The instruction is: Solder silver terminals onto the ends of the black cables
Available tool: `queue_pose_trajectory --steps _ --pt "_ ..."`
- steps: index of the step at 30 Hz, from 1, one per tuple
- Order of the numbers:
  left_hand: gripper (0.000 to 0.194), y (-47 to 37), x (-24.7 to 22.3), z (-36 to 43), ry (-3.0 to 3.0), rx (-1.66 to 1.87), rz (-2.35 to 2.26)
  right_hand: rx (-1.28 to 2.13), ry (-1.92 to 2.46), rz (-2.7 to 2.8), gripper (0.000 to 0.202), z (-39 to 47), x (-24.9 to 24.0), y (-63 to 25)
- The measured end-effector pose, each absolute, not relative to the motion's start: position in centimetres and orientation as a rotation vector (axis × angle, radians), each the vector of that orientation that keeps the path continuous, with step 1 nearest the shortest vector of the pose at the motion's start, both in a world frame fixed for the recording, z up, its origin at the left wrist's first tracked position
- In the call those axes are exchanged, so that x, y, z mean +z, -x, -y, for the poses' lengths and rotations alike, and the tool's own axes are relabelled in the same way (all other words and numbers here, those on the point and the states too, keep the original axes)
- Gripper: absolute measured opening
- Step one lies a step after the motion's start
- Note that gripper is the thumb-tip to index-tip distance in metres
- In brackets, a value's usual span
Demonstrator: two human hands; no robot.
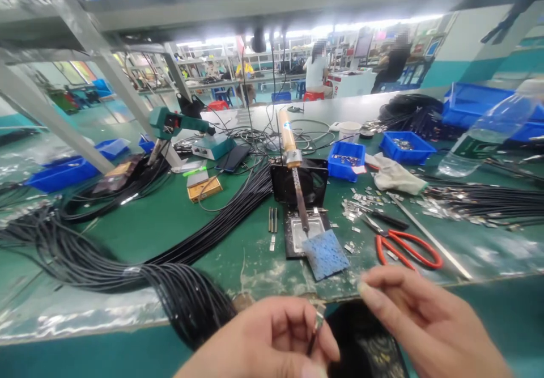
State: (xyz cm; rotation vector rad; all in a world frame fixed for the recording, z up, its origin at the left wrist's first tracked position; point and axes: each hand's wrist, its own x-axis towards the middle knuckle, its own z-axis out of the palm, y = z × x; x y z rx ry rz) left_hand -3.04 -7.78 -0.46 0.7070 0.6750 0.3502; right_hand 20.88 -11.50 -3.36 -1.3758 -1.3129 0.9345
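In our left hand (276, 332), we held a thin black cable with a small silvery metal end (313, 335), pinched between the curled fingers and thumb just in front of the bench's near edge, with the metal end pointing upward. We had our right hand (429, 315) raised well apart from it, its thumb and forefinger bent close together near the tips; we could not tell whether anything tiny sat between them.

Beyond our hands, on the green-topped workbench (221, 273), we saw a square blue sponge (326, 254) leaning over the near edge of a dark tray with a silvery metal dish (296, 236). A soldering iron with a pale wooden handle (286, 134) slanted down toward the sponge, in front of a square black fan (318, 182). To the left of the tray we had a few small slim metal pieces (272, 219), and farther left a thick bundle of black cables (191, 287) that drooped over the near edge.

On the right lay pliers with red handles (410, 245), a long pale metal strip (431, 236), scattered small silvery metal pieces (359, 205) and a whitish fabric glove (393, 175). Two small blue plastic bins (346, 160) held metal parts behind them, and a clear plastic bottle with a green label (480, 140) stood tilted farther right.
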Motion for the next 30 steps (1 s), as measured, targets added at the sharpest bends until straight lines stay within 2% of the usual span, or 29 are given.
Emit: queue_pose_trajectory --steps 5,10,16,21,24,30 --pt "0.024 1.7 0.2 8.7 -0.771 0.458 -0.821 1.156 1.409 1.336 0.026 12.4 -1.7 -19.1" --pt "0.026 1.6 1.4 9.1 -0.982 0.315 -1.006 1.274 1.41 1.342 0.032 12.1 -1.4 -18.1" --pt "0.038 1.2 1.1 8.8 -1.125 0.261 -1.031 1.227 1.426 1.44 0.033 12.2 -1.9 -18.8" --pt "0.028 1.0 1.2 8.7 -1.252 0.396 -1.11 1.163 1.447 1.505 0.029 12.6 -2.2 -19.6" --pt "0.02 0.8 1.7 8.8 -1.346 0.496 -1.134 1.203 1.488 1.419 0.033 13.0 -2.0 -19.4" --pt "0.018 0.8 2.0 8.9 -1.335 0.524 -1.121 1.231 1.574 1.216 0.038 13.5 -1.7 -18.1"
